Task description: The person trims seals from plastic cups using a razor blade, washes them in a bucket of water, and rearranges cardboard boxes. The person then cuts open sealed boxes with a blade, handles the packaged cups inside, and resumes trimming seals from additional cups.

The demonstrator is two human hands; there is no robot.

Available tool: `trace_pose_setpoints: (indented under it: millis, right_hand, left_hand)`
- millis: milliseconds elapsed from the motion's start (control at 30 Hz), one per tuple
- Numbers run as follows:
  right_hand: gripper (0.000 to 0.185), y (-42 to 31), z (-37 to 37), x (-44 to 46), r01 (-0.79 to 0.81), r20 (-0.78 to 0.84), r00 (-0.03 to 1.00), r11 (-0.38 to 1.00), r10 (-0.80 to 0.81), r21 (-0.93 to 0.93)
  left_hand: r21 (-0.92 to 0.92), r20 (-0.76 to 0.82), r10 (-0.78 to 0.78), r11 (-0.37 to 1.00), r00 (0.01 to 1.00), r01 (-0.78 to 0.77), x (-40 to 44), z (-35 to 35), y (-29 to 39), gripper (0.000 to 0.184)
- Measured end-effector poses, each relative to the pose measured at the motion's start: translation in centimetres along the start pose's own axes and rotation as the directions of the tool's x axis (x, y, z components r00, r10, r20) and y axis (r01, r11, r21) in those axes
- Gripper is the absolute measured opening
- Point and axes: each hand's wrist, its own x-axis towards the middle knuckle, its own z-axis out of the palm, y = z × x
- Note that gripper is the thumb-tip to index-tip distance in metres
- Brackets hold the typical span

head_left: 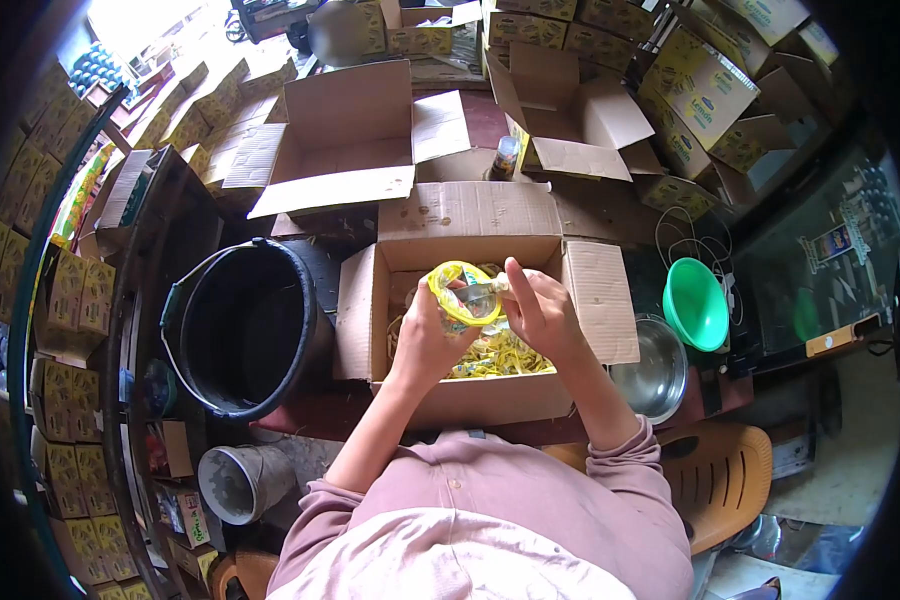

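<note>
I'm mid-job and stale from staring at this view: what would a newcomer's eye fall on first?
Probably the yellow-rimmed tub near the centre, held in the left hand, with the right hand holding what looks like a knife at its mouth. Next, the bright green bowl on the right and the big black bucket on the left, either side of the open cardboard box.

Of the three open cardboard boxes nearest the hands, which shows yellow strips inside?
The front cardboard box, below the left hand and right hand: yellow strips show inside it, while none show in the rear-left box or rear-right box.
</note>
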Motion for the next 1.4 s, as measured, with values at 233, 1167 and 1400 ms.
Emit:
trace_pose_setpoints:
  millis: [233, 1167, 1400]
  right_hand:
    - [0.064, 0.4, -0.5, -0.1, 0.015, -0.018, 1.000, 1.000, -0.016, -0.019]
    - [0.059, 0.6, -0.7, -0.7, 0.113, -0.044, 0.993, 0.992, -0.110, 0.064]
    - [0.058, 0.6, -0.5, -0.8, 0.095, -0.093, 0.992, 0.990, -0.085, 0.106]
  left_hand:
    - [0.000, 0.024, -0.009, 1.000, 1.000, 0.009, 0.0, -0.5, -0.2, 0.057]
    - [-0.445, 0.567, 0.120, 0.877, 0.815, 0.180, 1.6, -2.2, -0.9, 0.047]
    - [-0.525, 0.713, 0.047, 0.696, 0.699, 0.489, 1.7, -2.3, -1.5, 0.055]
